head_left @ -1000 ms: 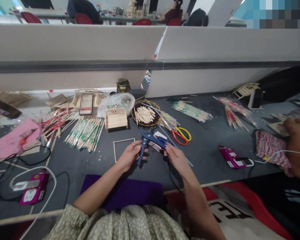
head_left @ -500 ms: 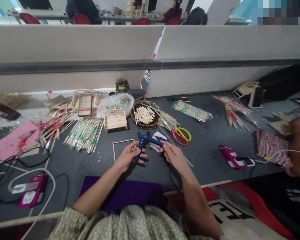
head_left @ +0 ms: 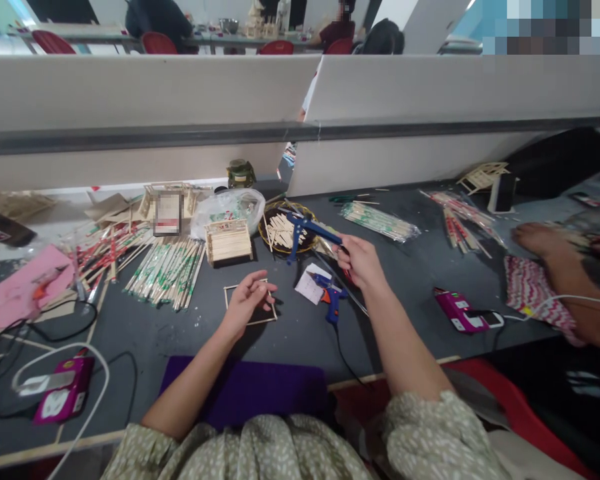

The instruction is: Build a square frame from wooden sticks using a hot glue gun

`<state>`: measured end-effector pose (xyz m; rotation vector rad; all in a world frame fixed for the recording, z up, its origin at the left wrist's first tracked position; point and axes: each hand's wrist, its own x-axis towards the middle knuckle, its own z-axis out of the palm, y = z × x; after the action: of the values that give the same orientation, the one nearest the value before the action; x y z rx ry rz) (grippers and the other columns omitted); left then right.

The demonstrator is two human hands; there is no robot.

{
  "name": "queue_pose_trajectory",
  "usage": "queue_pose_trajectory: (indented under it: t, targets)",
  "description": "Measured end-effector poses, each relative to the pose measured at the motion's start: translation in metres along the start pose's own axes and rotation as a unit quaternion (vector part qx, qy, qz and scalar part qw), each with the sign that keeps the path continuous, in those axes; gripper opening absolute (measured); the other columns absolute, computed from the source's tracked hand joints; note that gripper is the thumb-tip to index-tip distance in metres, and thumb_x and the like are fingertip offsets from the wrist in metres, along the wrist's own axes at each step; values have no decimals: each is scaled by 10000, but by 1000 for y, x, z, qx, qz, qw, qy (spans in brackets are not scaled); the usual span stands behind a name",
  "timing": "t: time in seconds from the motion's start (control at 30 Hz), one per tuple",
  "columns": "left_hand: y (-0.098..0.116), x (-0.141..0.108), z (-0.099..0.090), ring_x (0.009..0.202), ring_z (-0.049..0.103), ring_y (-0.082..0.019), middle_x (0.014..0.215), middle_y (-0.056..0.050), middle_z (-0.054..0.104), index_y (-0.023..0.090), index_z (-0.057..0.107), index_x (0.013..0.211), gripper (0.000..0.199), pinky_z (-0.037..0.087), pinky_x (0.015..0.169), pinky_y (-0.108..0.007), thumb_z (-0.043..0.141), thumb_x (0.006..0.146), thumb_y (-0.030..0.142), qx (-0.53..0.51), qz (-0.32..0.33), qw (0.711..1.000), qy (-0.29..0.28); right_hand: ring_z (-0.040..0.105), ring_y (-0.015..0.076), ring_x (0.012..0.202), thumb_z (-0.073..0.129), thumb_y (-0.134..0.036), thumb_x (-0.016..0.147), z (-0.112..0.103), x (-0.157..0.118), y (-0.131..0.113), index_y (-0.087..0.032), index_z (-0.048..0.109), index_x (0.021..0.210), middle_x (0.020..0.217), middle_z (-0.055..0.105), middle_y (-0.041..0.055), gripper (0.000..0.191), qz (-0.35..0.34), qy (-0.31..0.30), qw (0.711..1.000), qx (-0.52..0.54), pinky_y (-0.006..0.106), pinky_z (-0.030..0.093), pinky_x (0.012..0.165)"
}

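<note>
My right hand (head_left: 363, 263) is closed around one end of a blue hinged hand tool (head_left: 317, 230) that looks like a pipe cutter. The tool is held up in front of the yellow-rimmed basket (head_left: 261, 233) of short sticks, its other arm angled down. My left hand (head_left: 249, 300) is empty, fingers loosely apart and curved. It hovers over a thin square stick frame (head_left: 260, 321) on the table, hiding part of it; whether it touches the frame I cannot tell. Between my hands, a blue glue gun (head_left: 334, 303) with an orange trigger lies by a white paper (head_left: 310, 285).
Behind my left hand stands a small stick-built model (head_left: 229, 243), beside wrapped chopsticks (head_left: 167, 273). Scissors lie partly hidden behind my right hand. Purple power strips (head_left: 65, 390) with cables flank me. A co-worker's arm (head_left: 555, 260) rests at right; a partition (head_left: 140, 90) stands behind.
My left hand has let go of the blue tool and stays near the frame. My right hand has carried the tool up and away, uncovering the glue gun and more of the stick frame.
</note>
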<state>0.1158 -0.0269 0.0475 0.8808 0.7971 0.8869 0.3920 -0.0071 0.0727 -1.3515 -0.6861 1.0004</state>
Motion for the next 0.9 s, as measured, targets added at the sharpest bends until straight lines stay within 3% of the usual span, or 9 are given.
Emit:
queue_pose_trajectory:
  t: [0.17,0.33,0.5,0.9]
  targets:
    - [-3,-1,-28,478,471,-66,630,28,608,153,661,994,411,368,467,-184,739,761,483,94,77,984,133,264,18,374,588,-241,838,15,58,-2,-152,625,882,583,568,-27,106,17,31,999,-14,131,187,329]
    - [-2,-7,-48,477,422,-73,592,45,528,169,671,955,352,317,450,-187,713,789,477,129,131,962,200,273,19,356,509,-143,877,27,87,6,-141,612,860,550,566,-26,105,33,24,999,-9,127,187,328]
    - [-6,-7,-58,578,535,-110,635,26,535,190,666,932,307,400,519,-195,705,805,467,134,133,956,226,282,19,360,520,-148,889,30,106,12,-140,606,881,563,579,-19,86,46,27,999,-6,128,203,338]
    - [-18,-4,-70,600,521,-119,643,22,557,203,698,912,247,411,587,-207,690,818,432,199,176,934,239,252,12,338,515,-156,906,27,127,15,-151,571,862,549,564,-26,70,77,31,996,-30,126,183,315]
